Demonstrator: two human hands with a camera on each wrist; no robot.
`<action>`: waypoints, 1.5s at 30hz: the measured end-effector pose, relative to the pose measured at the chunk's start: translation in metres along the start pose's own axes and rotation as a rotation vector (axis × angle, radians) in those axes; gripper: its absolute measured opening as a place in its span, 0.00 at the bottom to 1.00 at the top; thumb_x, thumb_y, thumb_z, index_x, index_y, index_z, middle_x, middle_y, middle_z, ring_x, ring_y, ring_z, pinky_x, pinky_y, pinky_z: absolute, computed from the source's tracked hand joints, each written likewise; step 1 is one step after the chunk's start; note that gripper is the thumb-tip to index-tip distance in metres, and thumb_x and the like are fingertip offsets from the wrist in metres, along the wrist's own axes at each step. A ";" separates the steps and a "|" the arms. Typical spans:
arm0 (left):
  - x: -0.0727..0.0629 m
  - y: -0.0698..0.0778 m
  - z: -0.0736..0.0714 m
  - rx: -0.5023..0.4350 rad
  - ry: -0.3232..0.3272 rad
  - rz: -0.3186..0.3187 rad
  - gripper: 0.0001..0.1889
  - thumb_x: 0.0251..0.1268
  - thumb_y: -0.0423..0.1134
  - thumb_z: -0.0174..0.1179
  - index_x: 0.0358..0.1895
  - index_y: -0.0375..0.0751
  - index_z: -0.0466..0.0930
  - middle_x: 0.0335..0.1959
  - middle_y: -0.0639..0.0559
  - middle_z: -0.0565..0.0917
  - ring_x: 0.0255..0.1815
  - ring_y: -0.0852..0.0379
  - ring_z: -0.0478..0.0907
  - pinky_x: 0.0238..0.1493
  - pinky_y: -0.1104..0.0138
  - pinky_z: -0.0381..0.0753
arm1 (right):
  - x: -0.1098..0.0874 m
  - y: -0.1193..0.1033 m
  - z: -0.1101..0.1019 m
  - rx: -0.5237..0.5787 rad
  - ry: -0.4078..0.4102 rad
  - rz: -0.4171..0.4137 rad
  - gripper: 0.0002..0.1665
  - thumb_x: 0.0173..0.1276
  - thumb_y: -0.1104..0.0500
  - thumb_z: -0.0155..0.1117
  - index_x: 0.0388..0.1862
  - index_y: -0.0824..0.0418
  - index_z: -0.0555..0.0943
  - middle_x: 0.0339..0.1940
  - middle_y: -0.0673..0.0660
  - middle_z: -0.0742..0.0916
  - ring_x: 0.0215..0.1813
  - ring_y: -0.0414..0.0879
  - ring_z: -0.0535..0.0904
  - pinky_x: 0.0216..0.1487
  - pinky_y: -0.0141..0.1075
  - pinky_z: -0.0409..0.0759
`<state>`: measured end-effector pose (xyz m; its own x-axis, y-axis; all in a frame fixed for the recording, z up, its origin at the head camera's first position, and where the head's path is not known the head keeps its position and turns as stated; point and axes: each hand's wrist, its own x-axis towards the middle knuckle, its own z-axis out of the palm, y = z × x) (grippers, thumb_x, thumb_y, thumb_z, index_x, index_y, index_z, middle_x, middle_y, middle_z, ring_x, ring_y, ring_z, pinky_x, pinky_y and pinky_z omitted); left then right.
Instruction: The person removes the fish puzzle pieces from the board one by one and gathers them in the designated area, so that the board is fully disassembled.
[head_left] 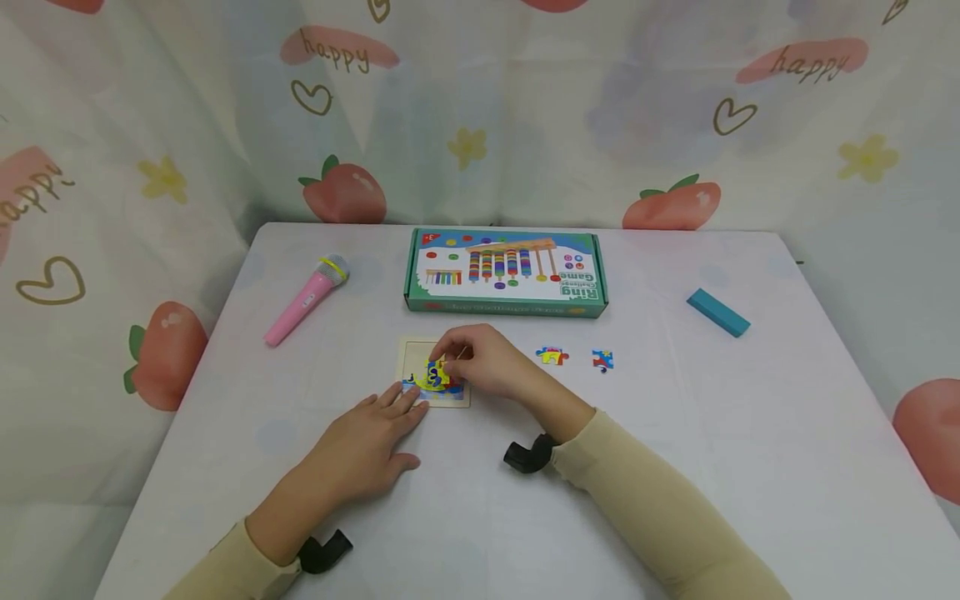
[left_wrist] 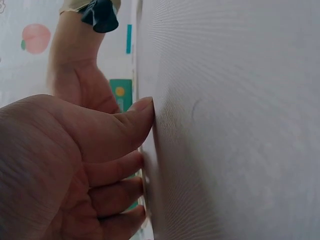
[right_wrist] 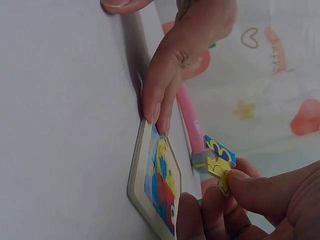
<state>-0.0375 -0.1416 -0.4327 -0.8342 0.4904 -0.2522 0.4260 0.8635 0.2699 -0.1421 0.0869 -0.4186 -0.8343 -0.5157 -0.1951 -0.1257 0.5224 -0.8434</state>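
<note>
A square wooden puzzle board [head_left: 400,350] lies on the table, its near part filled with colourful pieces and its far part bare wood. My left hand [head_left: 369,446] is spread flat, its fingertips resting on the board's near left edge. Above the board my right hand [head_left: 487,362] pinches a yellow and blue puzzle piece [right_wrist: 218,159] between thumb and fingers. In the right wrist view that piece is lifted and tilted, apart from the board. Two loose puzzle pieces, one yellow and red [head_left: 552,357] and one blue and red [head_left: 602,359], lie to the right of the board.
Behind the board lies a green ring game box [head_left: 506,273]. A pink toy microphone [head_left: 306,302] is at the back left and a teal block [head_left: 717,312] at the right. A patterned cloth [head_left: 495,100] hangs behind the table.
</note>
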 end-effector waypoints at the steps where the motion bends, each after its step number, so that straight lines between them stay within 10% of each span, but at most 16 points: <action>1: 0.000 0.001 0.000 0.002 -0.003 -0.006 0.40 0.69 0.57 0.72 0.81 0.49 0.72 0.85 0.50 0.68 0.89 0.44 0.60 0.84 0.43 0.67 | -0.003 0.002 -0.003 -0.002 0.010 0.009 0.11 0.76 0.65 0.68 0.48 0.52 0.91 0.37 0.52 0.86 0.38 0.47 0.82 0.42 0.34 0.82; 18: -0.004 0.006 -0.003 0.018 0.002 -0.020 0.40 0.67 0.56 0.73 0.80 0.49 0.73 0.84 0.50 0.70 0.88 0.43 0.62 0.83 0.43 0.69 | -0.050 0.036 -0.032 -0.013 0.094 0.209 0.08 0.73 0.68 0.69 0.45 0.57 0.90 0.34 0.56 0.83 0.36 0.48 0.83 0.40 0.36 0.84; 45: -0.002 0.005 -0.003 0.025 0.002 -0.034 0.41 0.66 0.57 0.74 0.81 0.50 0.72 0.84 0.50 0.70 0.89 0.44 0.61 0.83 0.43 0.69 | -0.049 0.034 -0.018 -0.303 0.176 0.187 0.04 0.73 0.61 0.74 0.41 0.51 0.90 0.35 0.50 0.86 0.44 0.48 0.79 0.47 0.40 0.79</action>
<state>-0.0344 -0.1386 -0.4280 -0.8491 0.4602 -0.2593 0.4056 0.8825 0.2382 -0.1150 0.1420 -0.4290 -0.9337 -0.2822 -0.2203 -0.0936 0.7865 -0.6104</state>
